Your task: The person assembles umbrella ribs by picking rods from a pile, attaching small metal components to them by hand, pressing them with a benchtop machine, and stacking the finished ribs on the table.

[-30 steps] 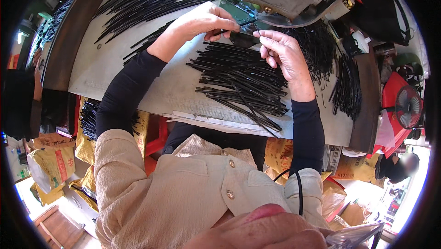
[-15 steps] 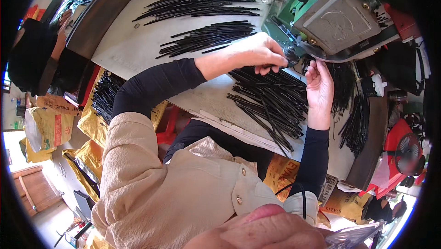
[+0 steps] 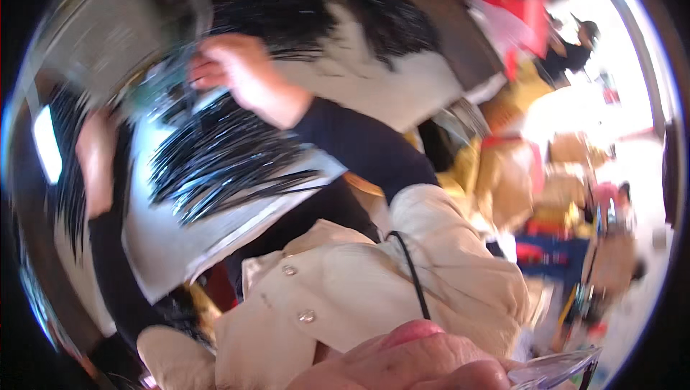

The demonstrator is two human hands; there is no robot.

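Observation:
The picture is smeared by motion. My left hand [image 3: 99,149] is at the left side of the green and grey machine [image 3: 154,95], its fingers blurred and hidden at the machine's edge. Across from it, my right hand [image 3: 241,74] is raised beside the machine's working end, with fingers bent toward it. Whether either hand holds anything does not show. Between my forearms a pile of thin black rods [image 3: 223,156] lies spread on the pale worktable [image 3: 147,246]. Another heap of black rods [image 3: 273,12] lies beyond my right hand.
More black rods [image 3: 392,20] lie at the far right of the table, by its dark raised edge [image 3: 453,27]. A person in dark clothes [image 3: 571,48] is at the upper right. Brown sacks [image 3: 507,181] and a blue crate [image 3: 550,257] stand to the right.
The view has swung to the right, so the machine and rods now appear farther left and the room on the right shows. Both hands remain near the machine; blur hides finger changes.

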